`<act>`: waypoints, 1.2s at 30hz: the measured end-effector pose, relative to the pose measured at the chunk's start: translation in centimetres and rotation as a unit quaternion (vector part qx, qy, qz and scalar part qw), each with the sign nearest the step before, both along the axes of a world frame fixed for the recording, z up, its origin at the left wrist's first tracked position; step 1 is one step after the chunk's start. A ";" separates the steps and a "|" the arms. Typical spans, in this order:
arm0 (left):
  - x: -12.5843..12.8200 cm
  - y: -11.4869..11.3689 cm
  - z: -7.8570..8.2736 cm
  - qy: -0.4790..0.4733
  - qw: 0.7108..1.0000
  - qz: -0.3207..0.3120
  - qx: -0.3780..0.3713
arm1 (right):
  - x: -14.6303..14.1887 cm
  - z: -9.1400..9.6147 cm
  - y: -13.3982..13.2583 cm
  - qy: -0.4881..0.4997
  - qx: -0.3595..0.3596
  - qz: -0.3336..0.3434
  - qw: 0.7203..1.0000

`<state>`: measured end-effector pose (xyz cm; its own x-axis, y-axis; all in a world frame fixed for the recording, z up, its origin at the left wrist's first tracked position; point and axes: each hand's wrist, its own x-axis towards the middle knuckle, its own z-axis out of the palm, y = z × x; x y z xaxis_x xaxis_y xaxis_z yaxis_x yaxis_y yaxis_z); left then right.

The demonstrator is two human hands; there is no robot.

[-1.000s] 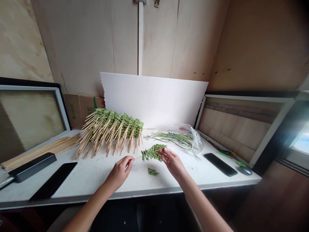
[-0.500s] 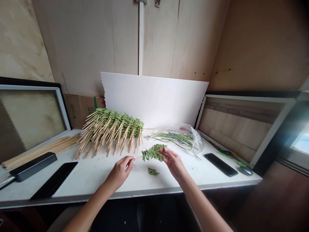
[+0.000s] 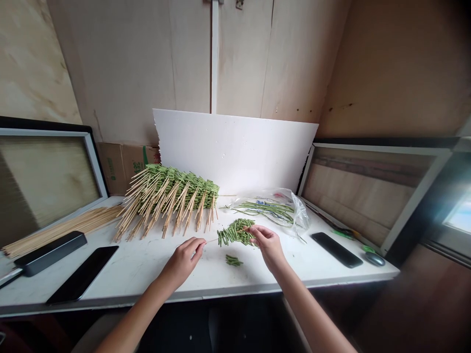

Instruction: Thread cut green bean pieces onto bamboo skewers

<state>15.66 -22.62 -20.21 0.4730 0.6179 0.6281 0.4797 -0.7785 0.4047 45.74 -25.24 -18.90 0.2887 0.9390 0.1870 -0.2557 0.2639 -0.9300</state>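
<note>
My left hand (image 3: 186,257) pinches the blunt end of a thin bamboo skewer (image 3: 211,240). Short cut pieces of green bean (image 3: 225,237) are threaded side by side along that skewer. At its far end, the closed fingertips of my right hand (image 3: 265,241) grip a short tan length of stick beside the beans. A pile of cut bean pieces (image 3: 241,225) lies right behind, partly hidden by the skewer and my right fingers. A smaller cluster of bean pieces (image 3: 233,261) rests on the white table (image 3: 213,282) in front.
A large stack of bean skewers (image 3: 176,191) stands back left, sticks pointing forward. Bare skewers (image 3: 69,228) lie further left near a black box (image 3: 55,252) and a phone (image 3: 84,274). Long beans in a plastic bag (image 3: 272,208), another dark phone (image 3: 336,250) and a mouse (image 3: 375,259) are right.
My right hand has shifted slightly right and its fingers have drawn closer together at the skewer's end. My left hand and the threaded beans have barely moved.
</note>
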 end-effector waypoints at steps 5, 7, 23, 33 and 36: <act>0.1 -0.1 0.2 0.009 1.000 -0.005 -0.001 | -0.3 -0.3 0.1 0.000 -0.001 0.001 1.000; 0.0 -0.1 0.2 0.013 1.000 -0.009 -0.004 | -0.5 -0.2 0.0 0.002 0.001 0.003 1.000; 0.5 -0.5 0.5 -0.005 1.000 -0.006 -0.004 | -3.3 -0.2 -1.1 -0.059 0.002 0.004 0.998; -0.5 0.9 -0.1 -0.023 0.999 0.041 0.003 | -1.6 -0.2 -1.5 -0.444 0.037 0.048 0.894; -0.4 0.9 -0.3 -0.019 0.999 0.037 0.005 | -1.9 -1.0 -1.9 -0.532 0.049 0.025 0.845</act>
<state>15.22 -21.73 -20.51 0.4027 0.6440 0.6504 0.5203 -0.7457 0.4162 43.81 -27.14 -19.85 -0.1308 0.9101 0.3933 0.6986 0.3661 -0.6148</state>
